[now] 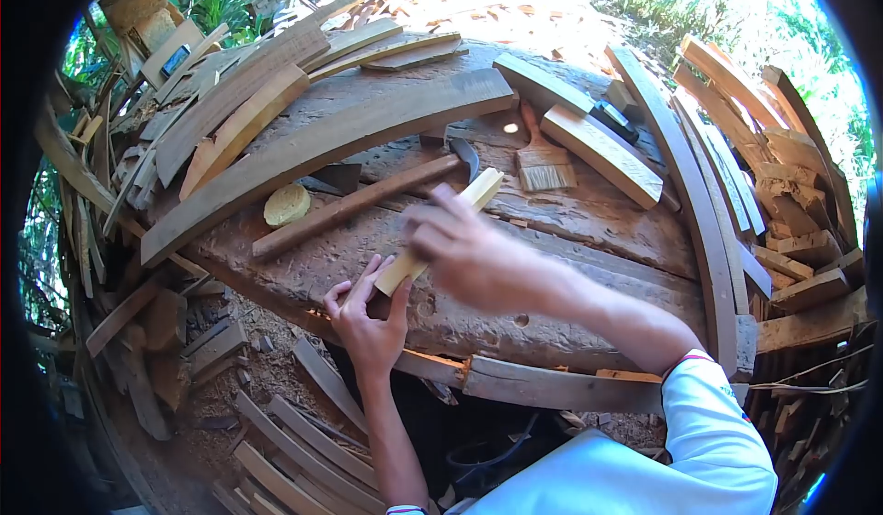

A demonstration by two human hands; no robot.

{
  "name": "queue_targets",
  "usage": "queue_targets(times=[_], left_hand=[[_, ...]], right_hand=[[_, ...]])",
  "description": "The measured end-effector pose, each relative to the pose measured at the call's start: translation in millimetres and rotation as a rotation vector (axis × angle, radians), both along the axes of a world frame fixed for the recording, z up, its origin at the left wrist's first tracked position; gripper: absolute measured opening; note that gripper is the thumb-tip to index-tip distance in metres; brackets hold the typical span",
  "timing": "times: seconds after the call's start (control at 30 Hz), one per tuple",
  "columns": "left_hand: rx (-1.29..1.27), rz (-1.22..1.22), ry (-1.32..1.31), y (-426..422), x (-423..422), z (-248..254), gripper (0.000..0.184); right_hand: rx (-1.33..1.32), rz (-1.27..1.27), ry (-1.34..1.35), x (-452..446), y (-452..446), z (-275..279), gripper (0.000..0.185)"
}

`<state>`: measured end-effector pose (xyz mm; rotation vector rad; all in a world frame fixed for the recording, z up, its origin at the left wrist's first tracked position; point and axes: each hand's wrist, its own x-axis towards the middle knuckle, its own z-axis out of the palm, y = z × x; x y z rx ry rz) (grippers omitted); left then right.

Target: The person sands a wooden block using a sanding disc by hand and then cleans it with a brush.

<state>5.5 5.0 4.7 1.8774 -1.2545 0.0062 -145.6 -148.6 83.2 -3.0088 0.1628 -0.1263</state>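
My left hand [372, 317] is closed on the near end of a short, pale wooden strip [397, 274], thumb on one side and fingers on the other. The strip slants up and away over the worn wooden bench [589, 317]. My right hand [464, 253] is over the middle of the strip, smeared by motion, so its fingers and anything in them cannot be made out. Just beyond lies a hand tool with a long wooden handle [354, 207] and a curved metal head [466, 158]. A flat paintbrush [543, 161] rests to its right.
A long curved board [322, 152] spans the bench's far side, near a round yellowish piece [287, 205]. A thick wooden block [602, 158] and a long plank [676, 193] lie to the right. Stacked offcuts [805, 248] stand at far right; curved strips [313, 446] lie below left.
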Motion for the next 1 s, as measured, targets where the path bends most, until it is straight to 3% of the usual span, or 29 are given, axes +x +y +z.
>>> queue_targets(times=[0.03, 0.1, 0.13, 0.2, 0.27, 0.33, 0.4, 0.47, 0.53, 0.6, 0.67, 0.7, 0.73, 0.8, 0.87, 0.93, 1.0], left_hand=[[-0.015, 0.000, 0.007, 1.1, 2.6, -6.6, 0.032], [-0.023, 0.011, 0.009, 1.5, 3.4, -3.1, 0.032], [-0.020, 0.009, 0.016, 0.6, 0.8, -0.2, 0.031], [-0.028, 0.019, 0.018, -0.5, 0.6, 5.4, 0.031], [-0.018, -0.002, 0.019, -0.5, -1.1, 5.9, 0.030], [-0.020, -0.004, 0.011, -1.9, 0.4, 4.7, 0.031], [-0.016, -0.007, -0.009, -0.3, 0.3, 2.6, 0.032], [-0.020, -0.009, -0.012, -0.2, 0.9, 0.5, 0.033], [-0.027, -0.001, -0.013, 0.6, 1.9, 0.3, 0.033], [-0.014, -0.024, 0.001, 0.7, 1.4, 2.8, 0.034], [-0.011, -0.018, -0.012, 1.2, 1.1, 0.6, 0.034], [-0.007, -0.022, -0.025, -0.3, 1.0, 0.0, 0.034], [-0.013, -0.021, -0.024, -1.9, 1.3, 0.8, 0.034], [-0.014, -0.031, -0.022, -0.5, 1.1, 1.9, 0.034], [-0.026, -0.036, -0.007, 1.4, 2.3, 0.6, 0.034], [-0.040, -0.038, 0.002, 2.0, 4.7, 0.0, 0.034], [-0.010, -0.052, 0.003, 1.5, 4.7, -0.7, 0.035]], right_hand=[[0.002, -0.005, -0.001, -2.9, 5.1, -2.4, 0.035], [0.383, 0.071, -0.180, -4.4, 11.6, -6.3, 0.041], [0.315, 0.085, -0.109, -7.0, -7.7, -0.9, 0.050], [0.256, -0.279, 0.142, -9.8, -27.1, 26.7, 0.050], [0.112, -0.448, -0.036, -16.0, -50.5, -3.8, 0.041], [-0.284, -0.373, 0.105, -11.1, -39.6, -27.2, 0.033], [-0.329, -0.091, 0.225, -0.6, 4.1, 0.2, 0.059], [0.029, -0.051, -0.143, -4.7, 27.4, -12.5, 0.062], [0.097, -0.054, -0.153, -6.4, 16.5, -13.3, 0.061], [-0.173, -0.354, 0.255, -4.8, -13.0, -5.7, 0.058], [-0.022, -0.622, 0.131, -11.3, -46.1, -24.7, 0.058], [-0.078, -0.604, 0.135, -10.5, -46.1, -27.1, 0.060], [-0.186, -0.541, 0.036, -7.5, -33.8, -41.5, 0.034], [-0.309, -0.213, 0.025, -2.3, 13.5, -13.6, 0.040], [-0.029, -0.177, -0.193, 1.3, 42.2, -14.7, 0.048], [-0.011, -0.109, -0.183, -2.2, 30.6, -11.3, 0.051], [-0.209, -0.274, 0.188, -2.0, 3.3, -7.6, 0.051]])
